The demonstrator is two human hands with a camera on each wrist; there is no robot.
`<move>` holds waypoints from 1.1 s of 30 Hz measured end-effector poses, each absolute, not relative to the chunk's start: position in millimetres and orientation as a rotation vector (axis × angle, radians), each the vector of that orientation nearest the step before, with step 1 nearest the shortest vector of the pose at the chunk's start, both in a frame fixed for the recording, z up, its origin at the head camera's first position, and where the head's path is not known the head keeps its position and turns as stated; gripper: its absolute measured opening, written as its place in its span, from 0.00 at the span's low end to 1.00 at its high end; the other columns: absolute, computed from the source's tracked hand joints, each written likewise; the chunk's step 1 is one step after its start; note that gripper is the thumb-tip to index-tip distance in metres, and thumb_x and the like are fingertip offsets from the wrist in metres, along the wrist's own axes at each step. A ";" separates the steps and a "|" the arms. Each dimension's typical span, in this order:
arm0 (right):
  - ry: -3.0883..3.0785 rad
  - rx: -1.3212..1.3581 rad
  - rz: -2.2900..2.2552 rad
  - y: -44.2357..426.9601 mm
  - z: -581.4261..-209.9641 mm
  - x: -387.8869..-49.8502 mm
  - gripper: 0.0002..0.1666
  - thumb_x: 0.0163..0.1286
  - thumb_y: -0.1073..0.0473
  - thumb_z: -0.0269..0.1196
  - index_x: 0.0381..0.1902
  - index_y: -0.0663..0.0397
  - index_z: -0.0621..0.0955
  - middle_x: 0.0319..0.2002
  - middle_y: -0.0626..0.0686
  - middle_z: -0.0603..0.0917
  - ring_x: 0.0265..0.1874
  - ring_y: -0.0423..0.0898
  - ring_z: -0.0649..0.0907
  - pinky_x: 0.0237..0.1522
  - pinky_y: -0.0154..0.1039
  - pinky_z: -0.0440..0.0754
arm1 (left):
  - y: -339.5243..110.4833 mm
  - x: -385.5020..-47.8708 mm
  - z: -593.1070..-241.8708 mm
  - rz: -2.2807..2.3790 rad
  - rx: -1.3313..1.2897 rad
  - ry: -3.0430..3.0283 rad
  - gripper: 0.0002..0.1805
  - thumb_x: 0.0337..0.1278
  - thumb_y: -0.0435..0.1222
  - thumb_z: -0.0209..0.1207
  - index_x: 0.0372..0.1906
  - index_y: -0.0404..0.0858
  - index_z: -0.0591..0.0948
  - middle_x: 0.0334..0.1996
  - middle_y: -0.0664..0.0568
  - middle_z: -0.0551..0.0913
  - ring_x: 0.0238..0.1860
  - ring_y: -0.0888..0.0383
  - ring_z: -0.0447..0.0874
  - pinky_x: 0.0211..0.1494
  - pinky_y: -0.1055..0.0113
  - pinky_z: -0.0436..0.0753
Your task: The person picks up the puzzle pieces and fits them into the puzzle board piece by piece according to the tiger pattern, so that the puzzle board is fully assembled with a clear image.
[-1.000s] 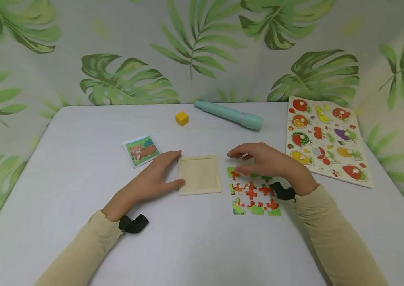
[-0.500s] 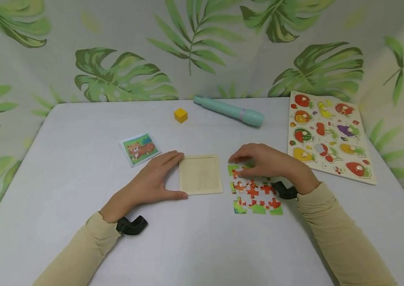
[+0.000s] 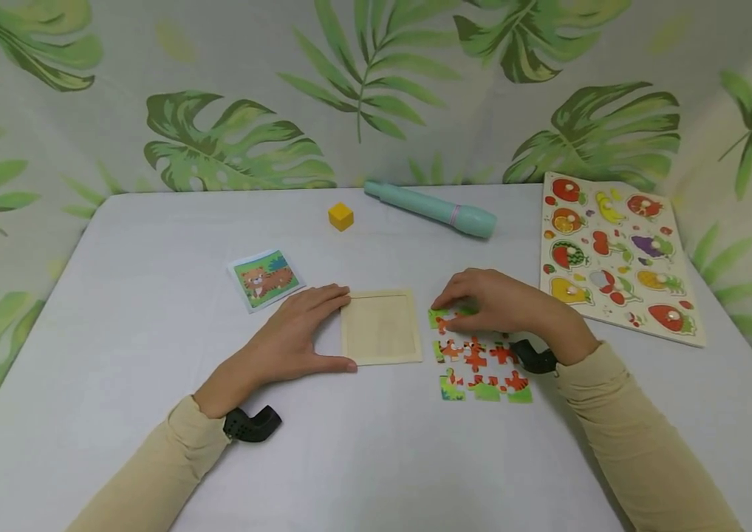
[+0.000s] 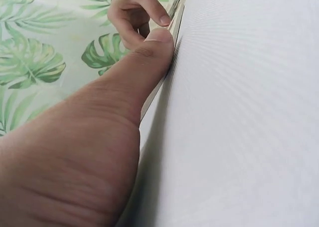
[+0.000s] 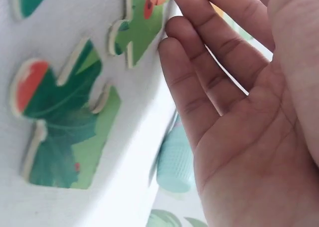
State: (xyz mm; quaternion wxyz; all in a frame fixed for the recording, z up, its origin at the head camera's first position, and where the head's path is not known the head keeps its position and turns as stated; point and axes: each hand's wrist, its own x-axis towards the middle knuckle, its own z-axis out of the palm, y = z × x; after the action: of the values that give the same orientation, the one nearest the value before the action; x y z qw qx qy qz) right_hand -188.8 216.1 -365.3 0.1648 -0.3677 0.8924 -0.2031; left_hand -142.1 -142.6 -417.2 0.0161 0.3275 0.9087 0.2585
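Note:
A shallow wooden puzzle tray (image 3: pixel 381 329) lies flat on the table with nothing in it. My left hand (image 3: pixel 289 336) holds its left side, the thumb at the near edge and the fingers at the far left corner. That thumb (image 4: pixel 159 42) lies against the tray's edge in the left wrist view. To the right, tiger jigsaw pieces (image 3: pixel 476 355) are spread in loose rows. My right hand (image 3: pixel 496 299) pinches the far-left jigsaw piece (image 3: pixel 437 319) between thumb and fingers, partly hidden. In the right wrist view the other fingers (image 5: pixel 182 77) hang close beside a green piece (image 5: pixel 137 30).
A tiger picture card (image 3: pixel 265 279) lies left of the tray. Further back are a yellow cube (image 3: pixel 340 216) and a teal cylindrical object (image 3: pixel 429 210). The fruit knob-puzzle board (image 3: pixel 618 258) lies at the right. A leaf-patterned cloth (image 3: pixel 383 96) hangs behind the table.
My right hand has lowered onto the far-left jigsaw piece, and its thumb and fingers have closed around it. My left thumb has slid to the tray's near edge.

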 end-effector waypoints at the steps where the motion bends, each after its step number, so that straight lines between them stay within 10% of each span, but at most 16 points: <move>1: 2.541 -1.041 -0.578 216.2 -365.3 -189.3 0.17 0.67 0.56 0.73 0.54 0.46 0.89 0.50 0.45 0.87 0.52 0.46 0.82 0.58 0.50 0.80 | -142.0 -142.4 -417.5 0.800 1.021 2.825 0.57 0.44 0.66 0.74 0.76 0.37 0.70 0.78 0.50 0.66 0.79 0.48 0.61 0.79 0.45 0.62; 33: 2.491 -0.994 -0.641 211.5 -361.9 -197.4 0.14 0.64 0.58 0.75 0.48 0.47 0.87 0.45 0.44 0.86 0.45 0.42 0.82 0.53 0.47 0.83 | -144.8 -141.8 -415.2 0.752 1.004 2.807 0.61 0.44 0.66 0.73 0.79 0.37 0.65 0.79 0.46 0.63 0.80 0.46 0.58 0.81 0.45 0.59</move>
State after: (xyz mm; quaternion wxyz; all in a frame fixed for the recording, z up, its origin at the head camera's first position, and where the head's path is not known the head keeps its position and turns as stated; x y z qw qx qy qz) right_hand -197.4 211.5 -361.9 0.1907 -0.3540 0.8867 -0.2283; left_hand -141.8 -144.8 -415.2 0.0337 0.3264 0.9124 0.2445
